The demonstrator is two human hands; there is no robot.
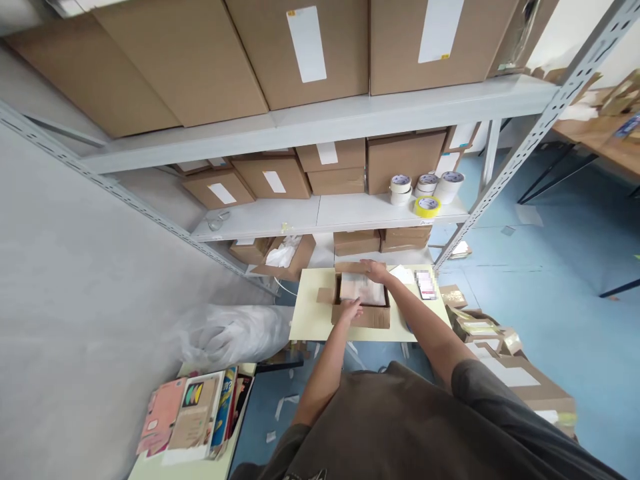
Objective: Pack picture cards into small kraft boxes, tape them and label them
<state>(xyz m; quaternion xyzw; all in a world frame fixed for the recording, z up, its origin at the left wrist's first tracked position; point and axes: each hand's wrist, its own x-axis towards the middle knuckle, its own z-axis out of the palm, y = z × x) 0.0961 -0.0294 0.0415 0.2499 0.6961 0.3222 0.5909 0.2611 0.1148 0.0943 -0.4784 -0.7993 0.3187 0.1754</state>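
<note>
An open cardboard box (361, 317) stands on the pale yellow table, its far flap raised and a side flap sticking out to the left. Inside lies a flat, light-coloured item (361, 288) that looks wrapped in clear film; I cannot make out what it is. My left hand (351, 309) is at the box's near edge, fingers apart and reaching over the item. At the far right corner, my right hand (376, 271) has its fingers closed on the raised flap.
A phone (426, 285) and white paper (403, 275) lie at the table's (306, 320) right. Behind rises a metal shelf (280, 215) with boxes, tape rolls (401, 190) and yellow tape (427, 207). Plastic wrap (230, 337) bulges at left; cartons (525, 380) crowd the floor at right.
</note>
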